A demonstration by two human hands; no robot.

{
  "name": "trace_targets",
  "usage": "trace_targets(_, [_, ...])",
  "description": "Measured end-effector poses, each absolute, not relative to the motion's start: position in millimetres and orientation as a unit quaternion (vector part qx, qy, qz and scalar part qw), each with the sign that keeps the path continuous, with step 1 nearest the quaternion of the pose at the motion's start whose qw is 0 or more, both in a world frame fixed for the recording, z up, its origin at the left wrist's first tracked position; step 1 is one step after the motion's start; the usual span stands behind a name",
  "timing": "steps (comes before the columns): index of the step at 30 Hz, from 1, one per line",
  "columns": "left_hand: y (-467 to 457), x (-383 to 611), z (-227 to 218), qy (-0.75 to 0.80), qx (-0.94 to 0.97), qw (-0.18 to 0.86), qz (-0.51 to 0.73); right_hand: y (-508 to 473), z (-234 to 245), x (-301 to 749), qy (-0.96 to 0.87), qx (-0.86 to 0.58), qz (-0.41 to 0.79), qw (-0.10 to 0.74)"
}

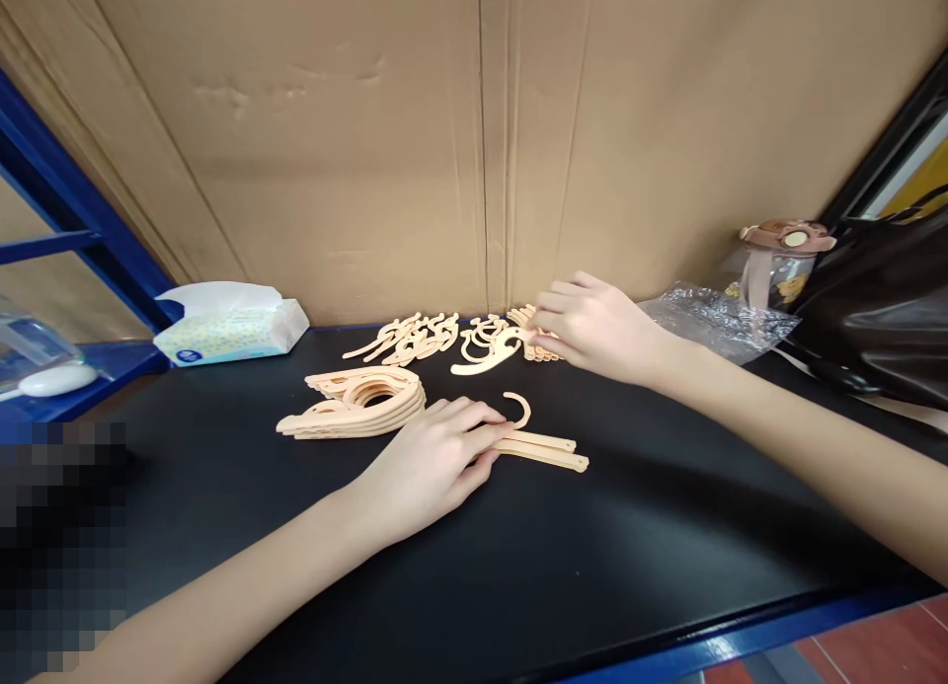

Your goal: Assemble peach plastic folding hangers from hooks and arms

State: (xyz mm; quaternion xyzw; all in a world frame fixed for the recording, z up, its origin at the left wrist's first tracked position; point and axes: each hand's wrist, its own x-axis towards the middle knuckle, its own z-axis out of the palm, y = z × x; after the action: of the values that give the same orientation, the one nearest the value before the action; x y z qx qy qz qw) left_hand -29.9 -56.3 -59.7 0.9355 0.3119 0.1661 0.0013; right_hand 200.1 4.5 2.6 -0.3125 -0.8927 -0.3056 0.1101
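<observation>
My left hand (444, 455) is closed on a folding clothes hanger in cream plastic, low over the black table. The hanger's hook (522, 410) curls up beyond my fingertips. Two straight slats (548, 450) stick out to the right; my fingers cover where the parts meet. Farther back, my right hand (592, 327) has its fingers bent together around one end of a curved hanger arm (490, 354). Just left of my left hand lies a stack of folded hangers (355, 405). Loose hanger pieces (419, 339) are heaped by the back wall, some partly behind my right hand.
A tissue pack (229, 327) stands at the back left. Crumpled clear plastic (711, 319), a drinking bottle (785, 265) and a black bag (874, 309) are at the right. Cardboard (355, 151) walls off the back of the black table (459, 585). A blue frame rises at left.
</observation>
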Motion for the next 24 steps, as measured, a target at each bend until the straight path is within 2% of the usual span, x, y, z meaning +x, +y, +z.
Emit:
trace_targets(10, [-56.5, -28.4, -59.2, 0.316, 0.934, -0.004, 0.169, -20.6, -38.8, 230.4, -0.892, -0.381, -0.184, 0.158])
trace_targets(16, [-57.1, -28.4, -56.0, 0.322, 0.932, -0.015, 0.167, -15.2, -37.8, 239.3, -0.880, -0.434, -0.151, 0.120])
trace_targets(24, [-57.5, -29.2, -52.8, 0.351, 0.923, -0.028, 0.153, -16.5, -26.0, 253.9, -0.861, -0.506, 0.009, 0.052])
